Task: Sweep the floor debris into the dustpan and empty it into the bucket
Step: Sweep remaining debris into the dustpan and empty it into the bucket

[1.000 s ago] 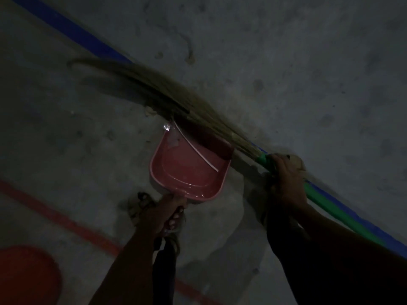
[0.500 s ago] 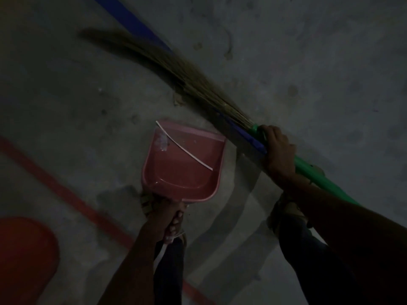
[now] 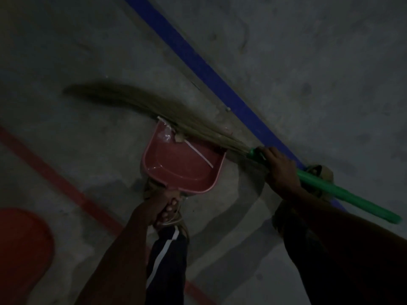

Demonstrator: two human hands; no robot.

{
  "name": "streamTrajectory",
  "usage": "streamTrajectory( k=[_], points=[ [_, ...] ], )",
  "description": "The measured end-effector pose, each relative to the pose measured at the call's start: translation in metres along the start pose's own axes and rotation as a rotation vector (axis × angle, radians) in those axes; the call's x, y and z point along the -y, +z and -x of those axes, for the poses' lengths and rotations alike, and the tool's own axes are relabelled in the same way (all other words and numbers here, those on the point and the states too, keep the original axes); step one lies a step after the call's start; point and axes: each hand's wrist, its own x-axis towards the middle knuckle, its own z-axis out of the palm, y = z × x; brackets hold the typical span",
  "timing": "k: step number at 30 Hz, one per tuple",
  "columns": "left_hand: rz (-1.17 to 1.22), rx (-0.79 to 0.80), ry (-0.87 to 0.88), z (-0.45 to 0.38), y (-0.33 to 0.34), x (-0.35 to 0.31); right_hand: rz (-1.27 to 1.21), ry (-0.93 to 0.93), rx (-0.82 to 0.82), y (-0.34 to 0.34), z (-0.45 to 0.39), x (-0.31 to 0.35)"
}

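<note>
Dustpan (image 3: 184, 164), pink plastic, sits low over the grey concrete floor (image 3: 308, 62) at centre frame, its open mouth turned to the far side. The left hand (image 3: 161, 208) reaches down from the near edge on a straight forearm and grips the pan's handle, fingers curled round it with the fingertips showing pale. The right hand (image 3: 279, 170) comes in from the near right, wrist bent, fingers wrapped round the green handle (image 3: 343, 192) of a grass broom (image 3: 154, 108) just where the handle meets the bristles. The handle slants off to the near right, while the long, blurred bristles stretch left across the dustpan's far lip, covering that edge. Inside the pan lie a thin white stick (image 3: 199, 154), a small pale scrap (image 3: 178, 138) under the bristles and a bit of clear wrapper (image 3: 165, 135). A blue painted line (image 3: 198, 62) runs diagonally beyond the broom; a red line (image 3: 55, 179) crosses the floor to the left. An orange-red bucket (image 3: 19, 249) shows partly at the near left corner, well apart from the dustpan. A dark trouser leg with a white stripe (image 3: 167, 260) stands just below the left hand.
</note>
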Motion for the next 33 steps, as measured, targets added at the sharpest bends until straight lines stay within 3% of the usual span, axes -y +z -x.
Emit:
streamTrajectory(
  k=[10, 22, 33],
  points=[
    [0.034, 0.01, 0.016, 0.008, 0.013, 0.011, -0.083, 0.066, -0.096, 0.015, 0.032, -0.001],
    [0.176, -0.031, 0.027, 0.033, 0.079, 0.039, -0.308, 0.052, -0.338, -0.04, 0.014, 0.006],
    [0.253, -0.021, -0.021, 0.003, 0.152, 0.066, -0.022, 0.178, -0.154, -0.044, 0.021, -0.067]
  ],
)
